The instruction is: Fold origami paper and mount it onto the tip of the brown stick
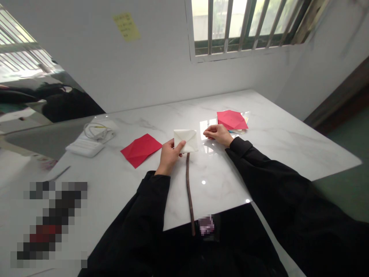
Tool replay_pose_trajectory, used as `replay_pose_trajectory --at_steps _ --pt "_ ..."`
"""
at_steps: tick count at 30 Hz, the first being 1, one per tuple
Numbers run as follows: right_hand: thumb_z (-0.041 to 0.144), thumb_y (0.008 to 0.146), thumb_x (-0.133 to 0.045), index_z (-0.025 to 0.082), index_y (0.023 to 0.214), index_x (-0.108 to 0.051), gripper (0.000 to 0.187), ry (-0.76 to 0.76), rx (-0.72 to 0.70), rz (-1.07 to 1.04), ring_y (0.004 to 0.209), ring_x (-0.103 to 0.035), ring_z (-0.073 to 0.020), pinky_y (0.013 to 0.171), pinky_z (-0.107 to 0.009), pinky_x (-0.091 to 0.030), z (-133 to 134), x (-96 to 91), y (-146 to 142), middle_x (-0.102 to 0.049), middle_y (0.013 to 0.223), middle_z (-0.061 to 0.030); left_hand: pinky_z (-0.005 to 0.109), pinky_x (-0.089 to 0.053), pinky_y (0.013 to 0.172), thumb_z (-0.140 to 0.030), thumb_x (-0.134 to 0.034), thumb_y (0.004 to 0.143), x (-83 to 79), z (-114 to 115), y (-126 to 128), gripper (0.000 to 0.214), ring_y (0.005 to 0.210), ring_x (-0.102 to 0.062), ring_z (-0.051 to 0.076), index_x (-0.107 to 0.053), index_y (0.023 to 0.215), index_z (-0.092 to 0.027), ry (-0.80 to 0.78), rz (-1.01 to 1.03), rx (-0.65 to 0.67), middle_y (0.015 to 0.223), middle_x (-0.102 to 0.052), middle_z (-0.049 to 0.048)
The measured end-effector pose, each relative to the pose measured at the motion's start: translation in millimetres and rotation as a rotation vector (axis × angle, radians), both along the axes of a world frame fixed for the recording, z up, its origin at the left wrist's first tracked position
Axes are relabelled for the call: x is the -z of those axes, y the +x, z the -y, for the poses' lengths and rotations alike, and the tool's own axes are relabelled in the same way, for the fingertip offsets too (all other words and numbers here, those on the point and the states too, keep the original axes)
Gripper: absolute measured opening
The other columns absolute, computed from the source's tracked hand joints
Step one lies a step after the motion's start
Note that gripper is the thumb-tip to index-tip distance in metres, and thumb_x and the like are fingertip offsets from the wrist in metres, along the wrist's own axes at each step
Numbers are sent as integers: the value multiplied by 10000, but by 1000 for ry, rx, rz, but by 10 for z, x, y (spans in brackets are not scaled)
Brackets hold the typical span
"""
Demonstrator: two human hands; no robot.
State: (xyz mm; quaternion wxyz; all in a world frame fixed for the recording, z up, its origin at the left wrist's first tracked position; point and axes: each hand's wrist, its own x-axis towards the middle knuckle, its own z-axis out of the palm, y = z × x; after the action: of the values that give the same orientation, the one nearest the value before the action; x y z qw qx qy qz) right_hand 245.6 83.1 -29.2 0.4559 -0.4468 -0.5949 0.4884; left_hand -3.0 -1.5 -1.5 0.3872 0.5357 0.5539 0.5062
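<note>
White folded paper [186, 140], square, diagonal creases

Centre of table [273, 150]: folded square [186, 139], held at its near-left corner by left hand [169, 157]. Just before square: stick [188, 188], running to the near edge and past it. Right of square, apart from it: right hand [218, 133], on table. Just behind right hand: right sheet [231, 119], atop a thin stack. Left of square: left sheet [140, 149], lying flat. Farther left: block [84, 147], with cable [98, 131] behind. Behind table: wall, with note [127, 26] left of window [245, 27].
</note>
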Motion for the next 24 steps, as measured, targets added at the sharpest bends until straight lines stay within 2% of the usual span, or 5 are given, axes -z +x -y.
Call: replay_pose_trajectory --at_steps 4,12,17,24 --pt "360 730 -943 179 794 -786 248 -33 -12 -27 571 -631 -125 579 -245 -557 14 -15 -7 -742 670 -11 243 -409 467 -533 -821 757 -2 3 2 445 513 -498 115 -775 924 -123 1 -3 6 697 -669 26" --pt "291 685 -1031 189 913 -779 355 -150 -44 -218 765 -780 -192 773 -327 -689 122 -105 -80 -815 794 -54 238 -451 464 -521 -804 800 7 0 -2 467 564 -540 130 -799 1019 -108 40 -27 -18 789 -715 53" --pt "332 679 -1046 179 869 -770 368 -167 -72 -270 801 -791 -188 816 -322 -689 186 -155 -136 -820 838 -66 243 -501 491 -536 -801 811 12 -2 6 507 596 -573 140 -798 1072 -101 46 -32 1 831 -741 62" --pt "468 607 -1055 187 871 -769 480 -165 -128 -282 791 -752 -156 778 -275 -647 226 -165 -166 -821 871 -48 246 -543 508 -530 -800 808 29 -23 9 517 638 -617 150 -791 1078 -90 82 -22 21 891 -769 80"
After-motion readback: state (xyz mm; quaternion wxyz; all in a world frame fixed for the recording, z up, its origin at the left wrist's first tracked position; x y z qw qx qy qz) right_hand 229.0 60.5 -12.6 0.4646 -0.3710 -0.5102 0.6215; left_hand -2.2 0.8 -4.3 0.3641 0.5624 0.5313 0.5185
